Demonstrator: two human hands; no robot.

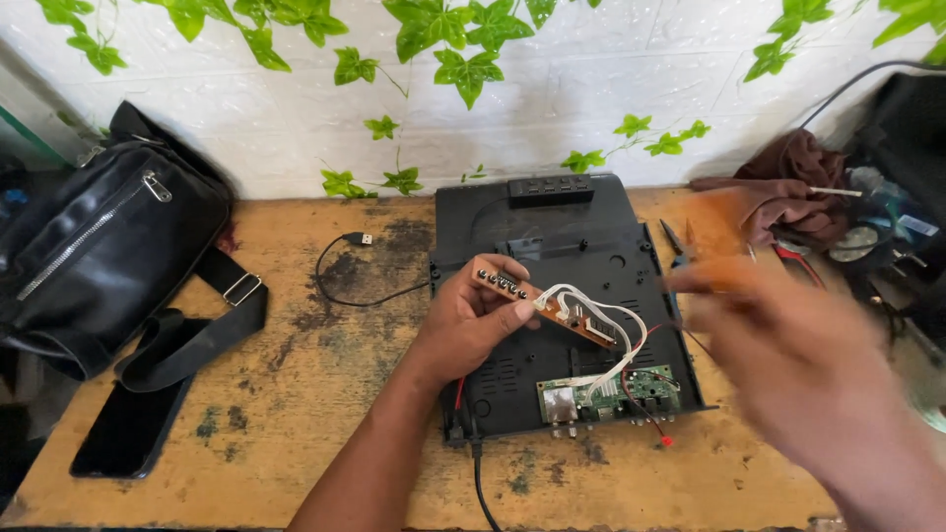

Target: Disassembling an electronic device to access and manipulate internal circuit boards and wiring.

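From the head camera, the left hand (473, 320) pinches a narrow brown button board (542, 300) between thumb and fingers, lifted above the open black device casing (552, 246) at the middle of the wooden table (296, 394), probably so its white ribbon cable (616, 340) hangs slack down to the green circuit board (611, 394) at the casing's near edge. The right hand (788, 345) is motion-blurred; I cannot tell whether it grips anything. A black bag (89, 246) and dark phone (133, 424) sit at the left edge, partly cut off.
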